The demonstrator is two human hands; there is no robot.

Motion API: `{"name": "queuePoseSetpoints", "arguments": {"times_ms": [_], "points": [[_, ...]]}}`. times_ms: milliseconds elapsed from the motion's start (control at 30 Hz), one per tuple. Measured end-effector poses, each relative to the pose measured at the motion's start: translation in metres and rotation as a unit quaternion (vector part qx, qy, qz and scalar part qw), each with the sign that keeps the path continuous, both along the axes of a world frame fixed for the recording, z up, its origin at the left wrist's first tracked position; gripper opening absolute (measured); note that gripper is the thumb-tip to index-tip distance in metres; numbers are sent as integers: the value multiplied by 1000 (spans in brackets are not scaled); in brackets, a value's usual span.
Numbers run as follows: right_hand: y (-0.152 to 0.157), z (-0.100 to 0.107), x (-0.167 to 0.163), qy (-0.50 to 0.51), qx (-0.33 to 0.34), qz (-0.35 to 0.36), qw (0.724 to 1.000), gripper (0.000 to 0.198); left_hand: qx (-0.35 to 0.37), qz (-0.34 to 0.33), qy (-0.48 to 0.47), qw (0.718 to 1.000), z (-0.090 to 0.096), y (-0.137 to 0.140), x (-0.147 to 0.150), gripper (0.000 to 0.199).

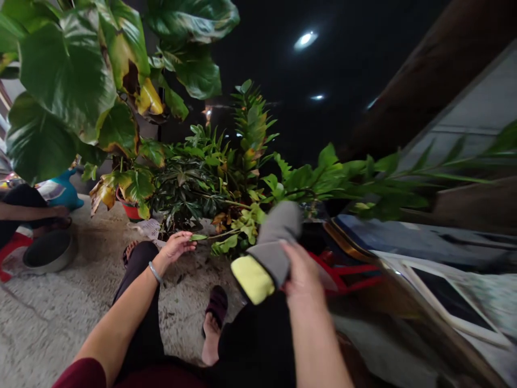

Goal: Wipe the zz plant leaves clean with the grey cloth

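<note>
My left hand [177, 247] is closed, its thumb and fingers pinching the tip of a narrow green leaf [198, 237]. That leaf is at the end of a thin stem that runs right into a leafy green plant [246, 222]. In my right hand [302, 269] is a folded grey cloth [277, 242] with a bright yellow part [253, 279] at its lower end. Motion blurs the cloth and the hand, so its exact shape is unclear. It is just in front of the plant's leaves, to the right of the pinched leaf.
Large-leaved foliage [68, 75] hangs at upper left, above a red pot [131, 207]. Another person's arm [28, 212] reaches over a grey bowl [50, 253] at far left. A red plastic seat [343, 277] and a white-framed item [448, 302] stand right.
</note>
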State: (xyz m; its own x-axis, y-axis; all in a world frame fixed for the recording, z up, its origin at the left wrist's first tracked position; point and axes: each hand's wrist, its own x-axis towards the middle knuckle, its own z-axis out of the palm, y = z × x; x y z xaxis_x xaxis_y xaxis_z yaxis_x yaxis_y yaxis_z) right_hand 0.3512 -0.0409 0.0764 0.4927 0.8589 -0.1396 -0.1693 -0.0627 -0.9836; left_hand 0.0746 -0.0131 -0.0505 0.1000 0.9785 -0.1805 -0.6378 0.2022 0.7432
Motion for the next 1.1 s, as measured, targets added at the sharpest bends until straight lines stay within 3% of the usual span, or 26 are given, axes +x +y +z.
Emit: {"name": "queuePoseSetpoints", "arguments": {"times_ms": [100, 167, 233, 300, 367, 433, 500, 567, 633, 700, 800, 867, 933, 1000, 1100], "points": [[-25, -20, -30, -88, -30, 163, 982, 56, 1, 9, -7, 1000, 1, 0, -1, 32], [-57, -25, -25, -114, -22, 201, 973, 52, 3, 12, -9, 1000, 1, 0, -3, 31], [-81, -23, -1, -80, -31, 143, 986, 54, 6, 3, -10, 1000, 1, -1, -5, 32], [-85, -16, 29, -15, -26, 26, 999, 58, 11, -16, -6, 1000, 2, -2, -6, 33], [-67, -12, 47, 38, 1, -63, 997, 56, 14, -31, 0, 999, 4, -4, -6, 34], [-38, -12, 42, 66, 10, -85, 994, 51, 18, -32, 5, 999, 6, -6, -4, 33], [-16, -19, 17, 87, -19, -38, 995, 48, 23, -23, 2, 999, 7, -9, -3, 33], [-12, -27, -16, 90, -62, 63, 992, 48, 26, -11, -6, 1000, 8, -11, -2, 35], [-29, -32, -39, 35, -78, 168, 982, 50, 26, 3, -11, 1000, 8, -11, -3, 37], [-56, -30, -40, -32, -58, 202, 977, 53, 25, 11, -11, 1000, 8, -11, -3, 35], [-75, -15, -11, -30, 1, 72, 997, 59, 28, -1, -2, 1000, 9, -12, -2, 32], [-62, -7, 9, 15, 31, -48, 998, 61, 32, -15, 4, 999, 10, -14, 0, 31], [-38, -8, 12, 54, 22, -100, 993, 54, 33, -20, 12, 999, 11, -16, 2, 33], [-20, -19, -4, 72, -38, -44, 996, 40, 32, -17, 26, 999, 9, -16, 3, 36], [-31, -38, -42, 15, -90, 151, 984, 29, 25, 1, 48, 999, 4, -16, 2, 38]]}}
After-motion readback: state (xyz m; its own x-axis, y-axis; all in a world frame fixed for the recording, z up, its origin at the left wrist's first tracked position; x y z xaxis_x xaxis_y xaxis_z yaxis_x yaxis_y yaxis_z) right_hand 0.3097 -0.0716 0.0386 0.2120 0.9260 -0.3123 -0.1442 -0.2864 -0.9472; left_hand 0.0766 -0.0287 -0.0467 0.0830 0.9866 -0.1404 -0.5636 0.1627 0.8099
